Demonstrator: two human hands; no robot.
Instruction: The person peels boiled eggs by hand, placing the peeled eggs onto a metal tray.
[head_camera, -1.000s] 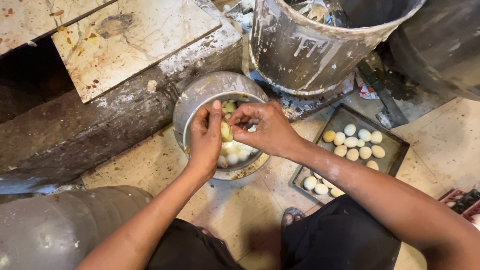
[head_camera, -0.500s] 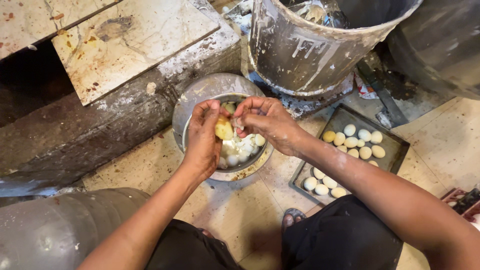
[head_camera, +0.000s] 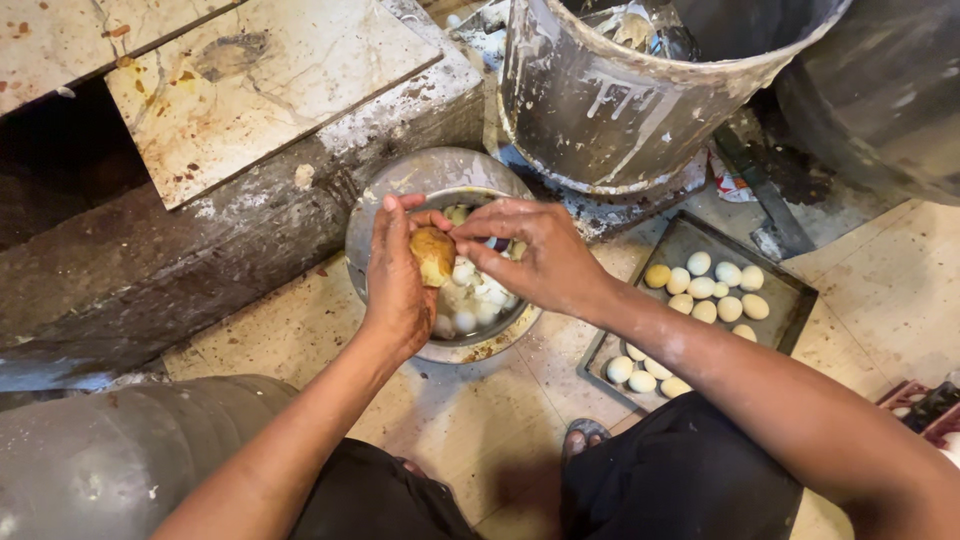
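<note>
Egg (head_camera: 433, 255), yellowish-brown with patchy shell, sat cupped in the left hand (head_camera: 395, 285) directly above the metal bowl (head_camera: 400, 185). Left fingers curled around it; right hand (head_camera: 535, 255) pinched at its top edge, thumb and forefinger pressed together on a bit of shell. Bowl held water and pale peeled eggs under the hands. Right of the bowl, a dark tray (head_camera: 790, 290) on the tiled floor carried more eggs in loose rows. Behind the bowl stood a large stained metal drum (head_camera: 620, 110). Risks, as judged: wet grip could let the egg slip and drop into the bowl, splashing; too hard a pinch could gouge the white; shell flakes could fall among the peeled eggs.
</note>
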